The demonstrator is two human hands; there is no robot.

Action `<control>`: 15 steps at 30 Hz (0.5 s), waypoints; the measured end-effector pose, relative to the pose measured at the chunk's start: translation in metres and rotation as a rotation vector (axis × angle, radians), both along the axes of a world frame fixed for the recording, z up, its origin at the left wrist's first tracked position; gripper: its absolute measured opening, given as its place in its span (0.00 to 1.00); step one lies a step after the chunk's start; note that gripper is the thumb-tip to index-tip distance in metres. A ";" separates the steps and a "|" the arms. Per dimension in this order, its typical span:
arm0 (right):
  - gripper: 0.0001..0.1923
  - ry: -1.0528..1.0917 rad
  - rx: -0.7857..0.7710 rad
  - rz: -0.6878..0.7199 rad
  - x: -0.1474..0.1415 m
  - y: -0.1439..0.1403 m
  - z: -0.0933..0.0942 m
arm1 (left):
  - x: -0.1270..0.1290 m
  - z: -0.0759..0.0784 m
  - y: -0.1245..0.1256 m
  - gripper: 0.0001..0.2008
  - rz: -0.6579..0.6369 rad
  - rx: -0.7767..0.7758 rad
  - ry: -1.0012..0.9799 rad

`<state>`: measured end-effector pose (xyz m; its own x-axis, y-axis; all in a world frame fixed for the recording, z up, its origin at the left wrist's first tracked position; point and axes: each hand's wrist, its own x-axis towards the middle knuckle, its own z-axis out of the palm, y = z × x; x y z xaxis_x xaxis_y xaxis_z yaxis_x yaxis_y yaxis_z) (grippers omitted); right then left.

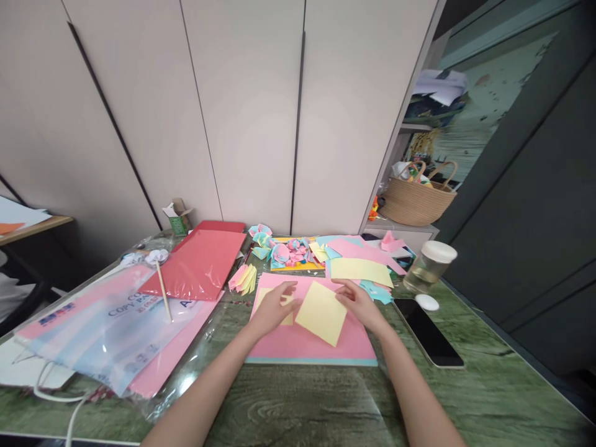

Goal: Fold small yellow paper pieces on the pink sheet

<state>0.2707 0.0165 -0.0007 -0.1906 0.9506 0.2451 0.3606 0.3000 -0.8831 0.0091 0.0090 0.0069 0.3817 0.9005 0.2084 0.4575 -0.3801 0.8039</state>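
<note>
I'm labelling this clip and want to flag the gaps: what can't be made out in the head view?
- Second yellow paper: mostly covered by the left hand.
- Yellow square: its far corner lies under the right hand; the grip is unclear.
- Copy paper pack: its print is only partly readable, crossed by the wooden stick.
- Folded paper pieces: too small to tell shapes.
- Basket: contents blurred.

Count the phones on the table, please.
1. The phone lies face up on the table, to the right of the right hand and just below a white lid. Others may be hidden under the paper.
</note>
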 end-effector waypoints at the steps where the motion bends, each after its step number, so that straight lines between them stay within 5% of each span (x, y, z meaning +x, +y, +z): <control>1: 0.20 0.020 -0.017 0.032 -0.004 -0.002 0.001 | 0.005 -0.003 -0.002 0.18 -0.041 -0.050 -0.038; 6: 0.24 0.139 -0.081 0.084 -0.023 -0.012 0.008 | 0.021 -0.016 -0.007 0.15 -0.170 -0.259 -0.204; 15: 0.22 0.187 -0.205 0.197 -0.033 -0.015 0.005 | 0.015 -0.013 -0.004 0.16 -0.066 -0.359 -0.421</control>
